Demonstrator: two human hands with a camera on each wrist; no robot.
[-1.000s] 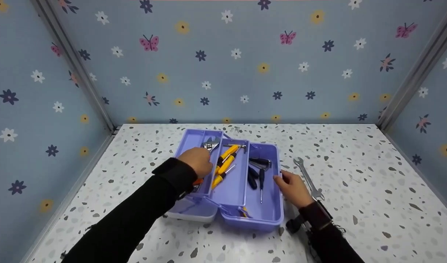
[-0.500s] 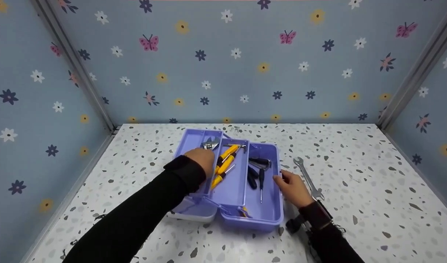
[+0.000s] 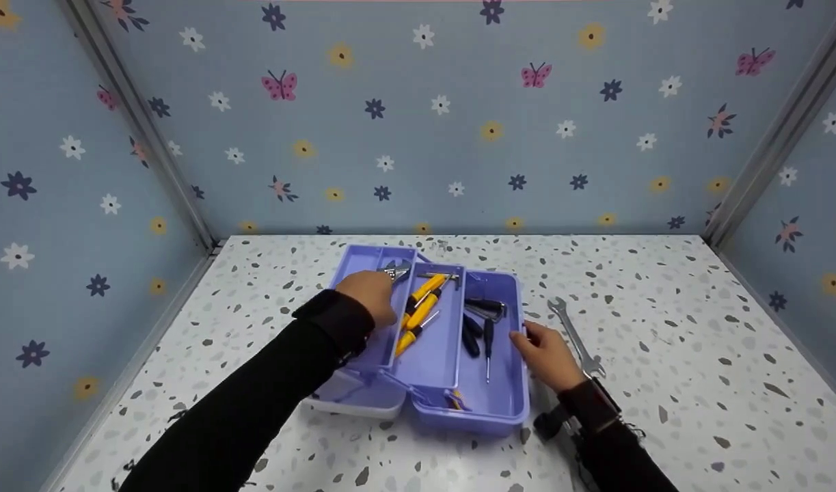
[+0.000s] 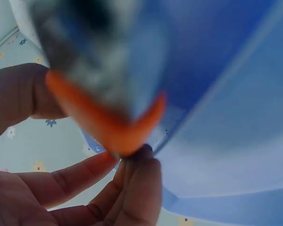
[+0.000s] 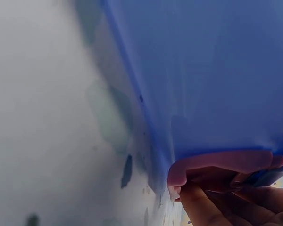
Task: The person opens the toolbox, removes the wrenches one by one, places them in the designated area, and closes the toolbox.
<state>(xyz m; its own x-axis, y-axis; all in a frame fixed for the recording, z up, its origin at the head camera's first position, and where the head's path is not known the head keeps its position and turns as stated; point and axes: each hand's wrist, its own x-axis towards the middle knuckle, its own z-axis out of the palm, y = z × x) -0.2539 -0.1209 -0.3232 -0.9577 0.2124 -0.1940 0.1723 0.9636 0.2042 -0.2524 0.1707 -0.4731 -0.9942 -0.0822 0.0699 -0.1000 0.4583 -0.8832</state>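
Observation:
A lilac toolbox (image 3: pixel 489 410) stands unfolded on the table, its stepped trays spread to the left. Over the leftmost tray (image 3: pixel 356 260), my left hand (image 3: pixel 368 295) pinches a blurred orange-and-silver tool (image 4: pixel 118 129) between thumb and fingers; its kind is unclear, and in the head view the hand hides it. An adjustable wrench (image 3: pixel 396 268) lies just beyond that hand. My right hand (image 3: pixel 549 355) grips the toolbox's right wall, its fingers at the pink latch (image 5: pixel 217 162). Several yellow-handled screwdrivers (image 3: pixel 423 309) lie in the middle tray.
In the deep compartment are a black-handled screwdriver (image 3: pixel 488 342) and other dark-handled tools (image 3: pixel 471 335). A double-ended open wrench (image 3: pixel 575 335) lies on the speckled table (image 3: pixel 664 410) beyond the right hand. A patterned wall (image 3: pixel 418 137) rises behind.
My left hand shifts slightly right, then back left over the tray. The orange bit seen below it a second ago is now hidden in the head view. The right hand stays at the toolbox wall.

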